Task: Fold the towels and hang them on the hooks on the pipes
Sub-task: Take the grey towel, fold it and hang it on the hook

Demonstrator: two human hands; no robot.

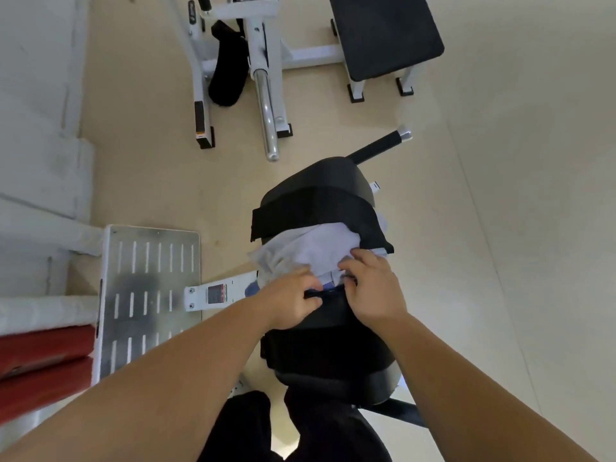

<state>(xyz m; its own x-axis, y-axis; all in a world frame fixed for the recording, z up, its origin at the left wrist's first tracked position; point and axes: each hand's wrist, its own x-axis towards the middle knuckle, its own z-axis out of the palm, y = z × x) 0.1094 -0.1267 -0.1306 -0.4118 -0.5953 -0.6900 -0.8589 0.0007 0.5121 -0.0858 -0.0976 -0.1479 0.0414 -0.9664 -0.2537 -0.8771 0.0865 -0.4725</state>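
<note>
A pale lavender-white towel (pixel 310 251) lies crumpled on a black padded gym seat (pixel 320 181), partly under a black towel (pixel 333 208) draped across the pad. A second black cloth (pixel 326 348) covers the near part of the seat. My left hand (pixel 290 301) pinches a dark edge of cloth at the pale towel's near side. My right hand (pixel 373 288) has its fingers curled on the towel's near edge, close beside the left hand. No hooks or pipes for hanging are in view.
A slotted metal footplate (pixel 150 295) stands to the left on a white frame. Red pads (pixel 43 358) sit at the far left. White gym machines, a chrome bar (pixel 268 111) and a black bench (pixel 383 31) stand ahead on the beige floor. My dark-trousered legs are below.
</note>
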